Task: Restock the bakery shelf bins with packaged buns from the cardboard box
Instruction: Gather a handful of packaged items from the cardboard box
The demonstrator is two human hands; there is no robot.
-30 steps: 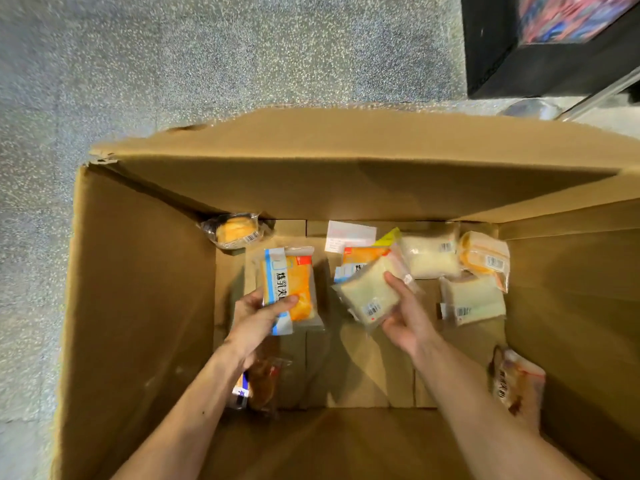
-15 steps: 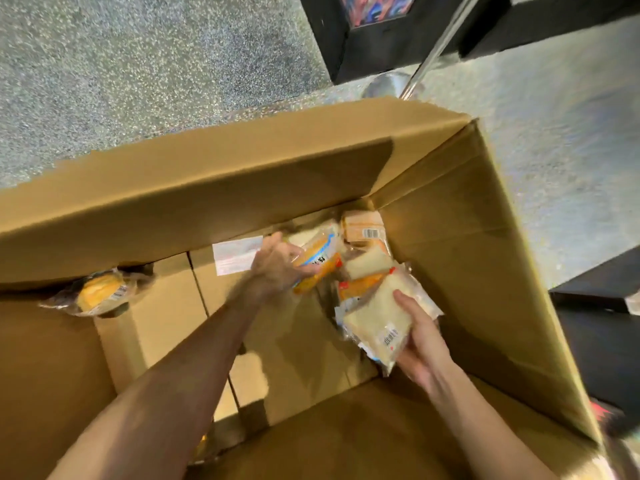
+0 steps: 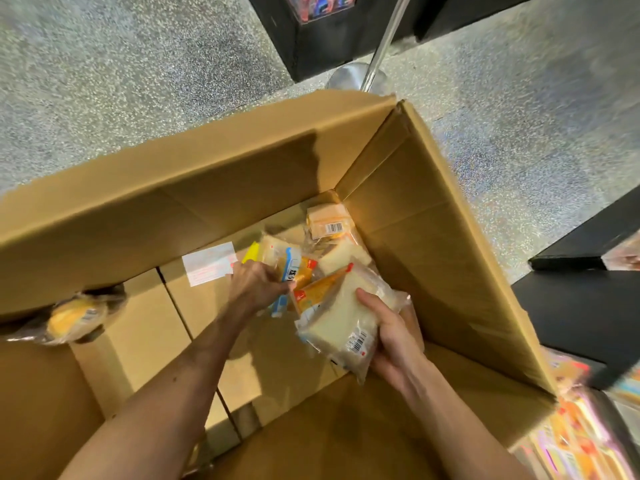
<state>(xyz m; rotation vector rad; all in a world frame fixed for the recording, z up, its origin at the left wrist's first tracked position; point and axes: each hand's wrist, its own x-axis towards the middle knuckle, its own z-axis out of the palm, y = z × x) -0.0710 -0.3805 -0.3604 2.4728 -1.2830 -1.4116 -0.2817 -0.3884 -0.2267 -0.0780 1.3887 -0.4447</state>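
Gathering: both hands are deep in the box, apparently collecting several packs per trip to the shelf bins.
Cardboard box (image 3: 433, 237): large, brown, corrugated, matte; flaps up, floor mostly bare, so the stock looks nearly used up. It stands on speckled grey flooring (image 3: 121, 64).
Corner pile (image 3: 332, 237): the remaining packaged buns sit bunched toward 1 o'clock on the box floor, against the walls; glossy clear film, pale soft slabs, barcode labels.
Right hand (image 3: 391, 337): its grip is clamped on a white sliced-bread pack (image 3: 341, 320), thumb on top, fingers beneath; an orange-printed pack (image 3: 318, 289) lies against it. Holding it flat likely frees the other hand for more.
Left hand (image 3: 254, 284): at 12 o'clock from the forearm, its grip is closed around a blue-and-orange pack (image 3: 292, 271), fingers curled over its edge; crinkly printed film.
Stray bun (image 3: 71, 315): round, yellow, clear-wrapped, alone at 9 o'clock, well apart from the pile.
Paper slip (image 3: 209, 263): white, flat on the box floor, just beside the left hand.
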